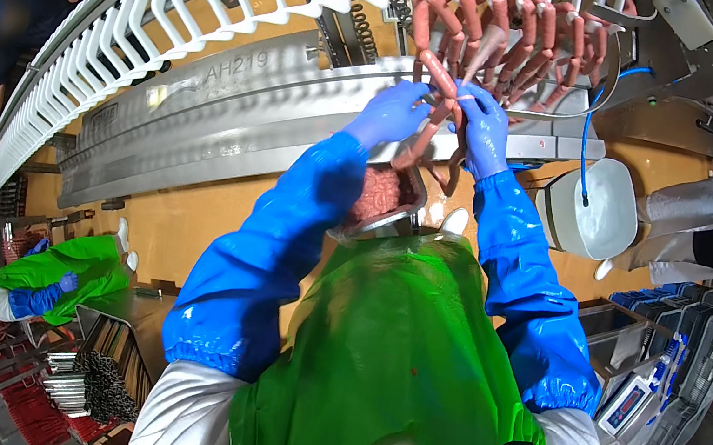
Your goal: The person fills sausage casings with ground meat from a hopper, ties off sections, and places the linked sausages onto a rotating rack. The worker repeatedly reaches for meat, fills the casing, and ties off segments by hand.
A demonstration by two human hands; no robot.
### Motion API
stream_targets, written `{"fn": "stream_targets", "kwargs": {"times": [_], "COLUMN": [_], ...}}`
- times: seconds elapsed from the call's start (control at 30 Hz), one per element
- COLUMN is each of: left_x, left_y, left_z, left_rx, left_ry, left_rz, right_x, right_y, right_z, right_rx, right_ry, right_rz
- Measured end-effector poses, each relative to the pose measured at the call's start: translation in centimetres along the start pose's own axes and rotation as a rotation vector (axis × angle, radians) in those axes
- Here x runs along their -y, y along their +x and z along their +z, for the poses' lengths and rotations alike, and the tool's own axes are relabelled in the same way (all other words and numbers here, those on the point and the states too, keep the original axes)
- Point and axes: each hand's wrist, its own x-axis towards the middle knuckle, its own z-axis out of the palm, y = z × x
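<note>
Both of my hands wear blue-violet gloves and work on a string of pink sausage links in front of the metal machine. The fingers of my left hand close on the string from the left. From the right, my right hand pinches it near the joint between links; its fingertips partly hide the grip. Lower links dangle beneath my hands, above a metal tub of ground meat. Behind my hands, several more sausage loops hang from white hooks.
A curved rail of white hooks runs along the left above a long steel trough. On the right stand a white water bucket with a blue hose and a co-worker. Another person in a green apron is at lower left.
</note>
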Motion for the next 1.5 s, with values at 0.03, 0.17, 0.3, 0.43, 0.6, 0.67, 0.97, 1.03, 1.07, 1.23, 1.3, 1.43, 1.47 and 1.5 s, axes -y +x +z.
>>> {"fn": "stream_targets", "kwargs": {"times": [0.03, 0.17, 0.3, 0.43, 0.6, 0.67, 0.97, 1.03, 1.07, 1.23, 1.3, 1.43, 1.47, 1.5], "left_x": [-1.4, -3.5, -3.9, -3.2, 3.7, 4.3, 2.0, -1.5, -3.7, -3.1, -1.5, 0.0, 0.4, 3.0], "left_y": [-0.5, -4.8, -4.4, -3.4, -4.8, -5.0, -12.8, -11.0, -9.2, -1.8, 1.0, 3.3, 2.4, 1.7], "left_z": [-0.7, 0.8, -1.5, -2.8, 2.0, 1.9, 9.5, -0.1, -4.9, -17.1, -19.0, -13.9, -11.2, -9.3], "left_rx": [-0.113, -0.121, -0.101, -0.137, -0.068, -0.131, -0.174, -0.405, -0.47, -0.7, -0.577, -0.541, -0.683, -0.877], "left_ry": [-0.04, -0.364, -0.133, -0.229, -0.465, -0.695, -0.468, -0.355, -0.419, -0.267, -0.073, 0.332, 0.403, 0.473], "left_rz": [-0.065, -0.004, -0.054, -0.209, -0.158, -0.165, -0.458, -0.248, -0.318, -0.358, -0.338, -0.35, -0.275, -0.01], "right_x": [1.2, 1.4, 1.3, 2.9, -2.0, -0.7, -2.0, -2.0, -1.9, -2.2, -3.6, -3.6, -3.7, -3.2], "right_y": [-0.5, -2.0, -0.1, -1.6, -0.9, -1.2, 3.9, 3.3, 2.7, -1.3, -1.6, -2.0, -2.0, -2.3], "right_z": [-0.2, 1.4, 1.6, 2.3, 1.5, 3.9, 8.2, 6.7, 5.5, 2.0, -0.8, -8.4, -10.5, -12.1], "right_rx": [-0.044, 0.165, 0.417, 0.467, 0.502, 0.357, 0.361, 0.2, 0.232, 0.3, 0.307, 0.167, 0.143, 0.13], "right_ry": [-0.088, -0.385, -0.571, -0.229, -0.587, -0.507, -0.153, -0.234, -0.196, -0.126, -0.165, -0.193, -0.199, -0.207], "right_rz": [-0.023, -0.525, -0.272, 0.14, 0.01, -0.035, 0.4, 0.194, 0.261, 0.393, 0.392, 0.478, 0.48, 0.474]}}
